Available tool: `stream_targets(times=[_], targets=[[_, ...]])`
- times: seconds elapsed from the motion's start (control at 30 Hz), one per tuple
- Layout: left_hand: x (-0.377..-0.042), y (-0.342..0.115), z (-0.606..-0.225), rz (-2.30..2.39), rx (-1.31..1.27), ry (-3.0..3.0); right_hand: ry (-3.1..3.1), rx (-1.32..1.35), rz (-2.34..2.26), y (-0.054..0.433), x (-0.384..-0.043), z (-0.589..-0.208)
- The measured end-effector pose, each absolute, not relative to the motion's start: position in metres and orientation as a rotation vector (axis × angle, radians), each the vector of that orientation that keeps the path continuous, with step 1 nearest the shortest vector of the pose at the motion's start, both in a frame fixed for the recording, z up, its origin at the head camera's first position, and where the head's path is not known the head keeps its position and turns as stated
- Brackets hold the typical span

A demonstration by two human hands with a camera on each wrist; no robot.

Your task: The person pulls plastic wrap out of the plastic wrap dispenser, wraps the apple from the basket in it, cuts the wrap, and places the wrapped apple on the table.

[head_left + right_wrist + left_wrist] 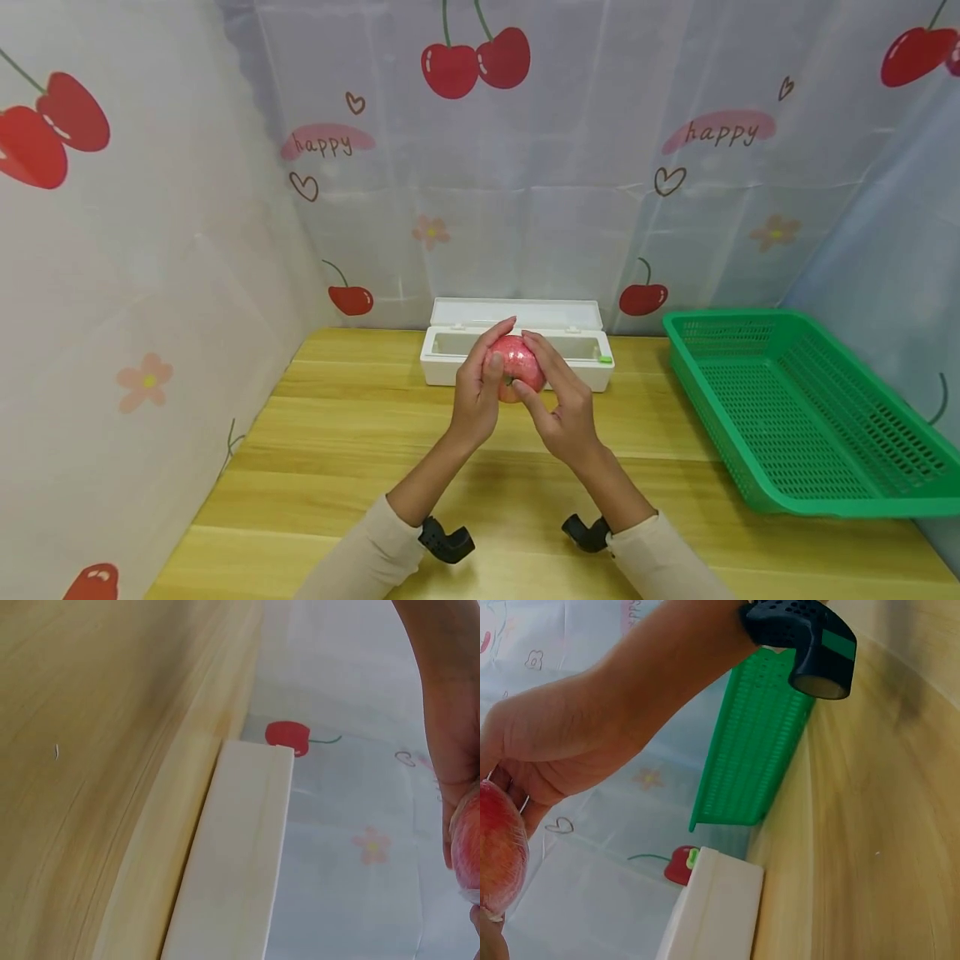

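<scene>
A red apple [519,357] is held up over the table between both hands, its stem side turned toward the head camera. Shiny, wrinkled clear film covers its skin, as the apple [501,847] shows in the left wrist view. My left hand [477,398] grips it from the left, thumb on the near side and fingers along the far side. From the right, my right hand [567,410] holds it, thumb tip close to the stem and fingers over the top. Behind the apple stands a long white box [442,371] with its lid [517,313] raised.
A small green piece [605,360] sits at the white box's right end. On the right of the wooden table [360,433] is a large green plastic basket [780,500]. A cherry-printed curtain [525,208] hangs behind and at both sides.
</scene>
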State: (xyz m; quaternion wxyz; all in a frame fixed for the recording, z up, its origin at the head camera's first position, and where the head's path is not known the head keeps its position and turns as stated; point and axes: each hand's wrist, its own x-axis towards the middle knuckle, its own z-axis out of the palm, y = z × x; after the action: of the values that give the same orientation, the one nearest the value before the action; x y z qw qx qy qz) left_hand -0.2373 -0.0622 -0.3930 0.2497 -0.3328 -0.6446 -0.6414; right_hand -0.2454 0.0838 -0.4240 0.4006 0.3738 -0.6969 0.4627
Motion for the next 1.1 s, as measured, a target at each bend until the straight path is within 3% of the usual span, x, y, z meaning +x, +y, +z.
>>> stream_targets(times=[0.6, 1.1], targets=[[-0.2391, -0.0691, -0.3895, -1.917, -0.797, -1.739, -1.878, 1.024, 1.233, 0.0895, -0.2478, -0.4211], [-0.2373, -0.0598, -0.3972, -1.721, -0.823, -1.666, -1.894, 0.949, 1.359, 0.0842, -0.2420, -0.4243]])
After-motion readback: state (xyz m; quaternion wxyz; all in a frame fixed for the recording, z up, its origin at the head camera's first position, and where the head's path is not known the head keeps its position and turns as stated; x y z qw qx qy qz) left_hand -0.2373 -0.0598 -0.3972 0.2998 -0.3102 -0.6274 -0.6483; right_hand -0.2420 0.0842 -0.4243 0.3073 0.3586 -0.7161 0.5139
